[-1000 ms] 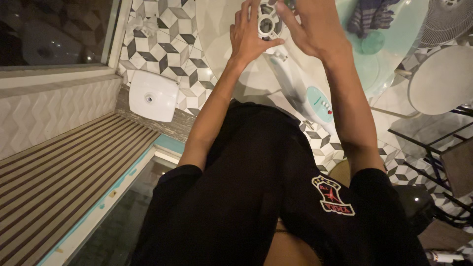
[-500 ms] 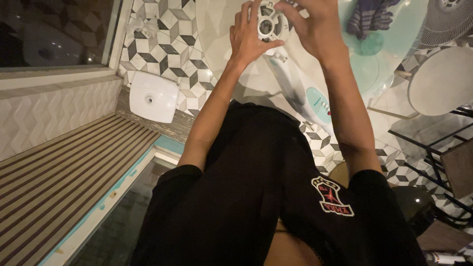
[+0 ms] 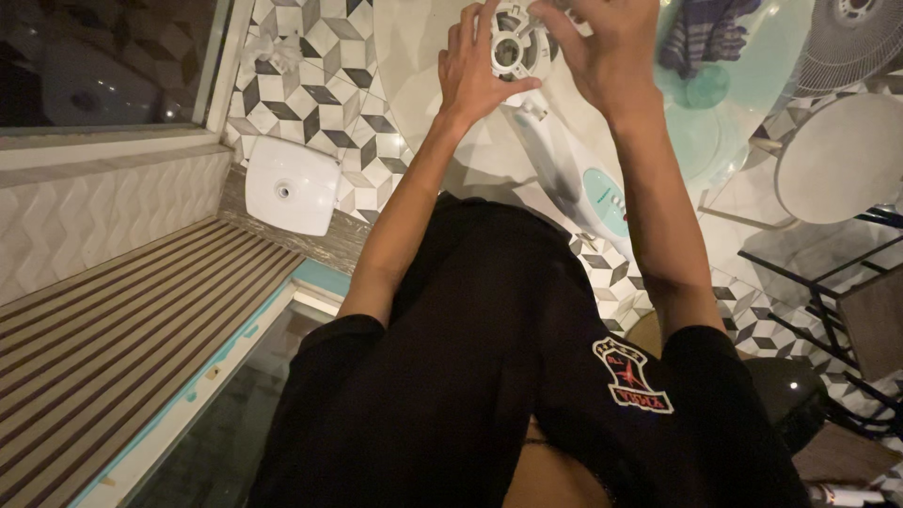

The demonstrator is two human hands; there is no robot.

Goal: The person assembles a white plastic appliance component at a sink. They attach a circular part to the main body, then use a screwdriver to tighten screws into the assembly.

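At twelve o'clock, near the top edge, we see both hands raised around a round white fan part (image 3: 515, 45) with ribbed openings and a dark hole in its middle. The left hand (image 3: 473, 75) sits on the part's nine o'clock side, fingers curled, thumb pressed under its lower rim, so it grips the part. The right hand (image 3: 602, 52) covers its three o'clock side with fingers spread and bent over the rim, touching it; whether those fingers clamp it we cannot tell, as the fingertips run out of view.

Just below the part, toward five o'clock, a white fan stand (image 3: 564, 169) slants down to a teal control panel (image 3: 607, 200) with small buttons. At two o'clock lies a wire fan guard (image 3: 851, 38), with a round white disc (image 3: 837, 160) just beneath it. At nine o'clock a white square plastic cover (image 3: 290, 186) rests on the patterned tile floor (image 3: 320, 103). The black shirt (image 3: 499, 376) fills six o'clock.
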